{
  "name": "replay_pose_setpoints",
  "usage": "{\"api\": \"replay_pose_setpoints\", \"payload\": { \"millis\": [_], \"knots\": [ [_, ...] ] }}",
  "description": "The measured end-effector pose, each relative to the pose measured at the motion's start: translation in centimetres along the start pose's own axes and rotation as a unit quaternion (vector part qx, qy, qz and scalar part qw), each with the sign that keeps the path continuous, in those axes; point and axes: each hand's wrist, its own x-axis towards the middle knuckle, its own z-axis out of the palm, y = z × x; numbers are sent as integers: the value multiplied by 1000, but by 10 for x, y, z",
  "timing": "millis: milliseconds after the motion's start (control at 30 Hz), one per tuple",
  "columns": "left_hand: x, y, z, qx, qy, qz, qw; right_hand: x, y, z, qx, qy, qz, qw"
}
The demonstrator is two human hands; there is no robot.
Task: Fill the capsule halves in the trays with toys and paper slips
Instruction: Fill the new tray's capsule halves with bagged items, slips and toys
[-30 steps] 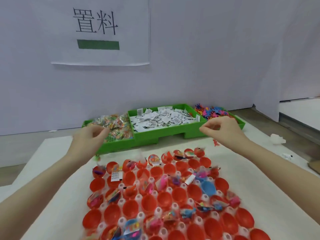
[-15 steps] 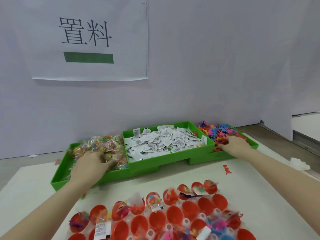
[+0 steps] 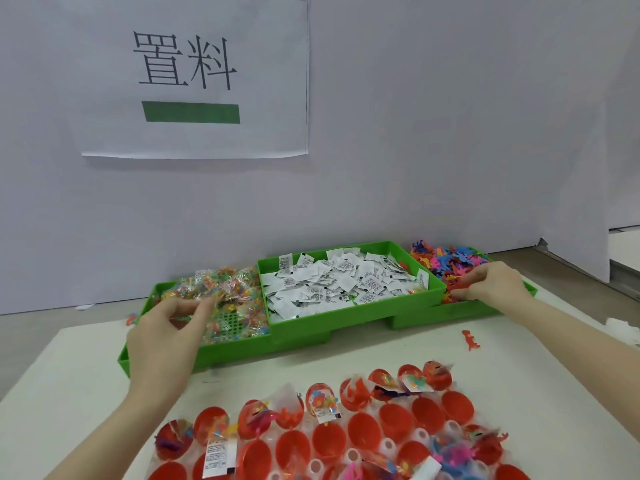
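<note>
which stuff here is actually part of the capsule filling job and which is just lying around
Job: red capsule halves; wrapped toy packets; paper slips; coloured figures; left hand; right hand.
Lying about: wall sign; stray red figure; crumpled white scrap.

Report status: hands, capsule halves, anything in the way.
Left hand pinching bagged toys; right hand picking in loose toy figures. Many capsule halves empty. Nothing blocking.

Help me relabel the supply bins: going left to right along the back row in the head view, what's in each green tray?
Clear toy packets → white paper slips → loose colourful rubber figures.
</note>
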Motion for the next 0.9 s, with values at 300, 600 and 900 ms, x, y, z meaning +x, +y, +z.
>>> {"api": "replay_pose_setpoints", "payload": {
  "millis": [300,600,900],
  "knots": [
    [-6,1,-12,-79,-52,-39,995,-8,-14,2,-87,-6,-55,995],
    [-2,6,-38,-199,-38,-78,976,-15,-21,-1,4,165,-93,982],
    [-30,16,-63,-240,-48,-83,966,-47,-89,30,-48,-21,-236,970]
  ]
}}
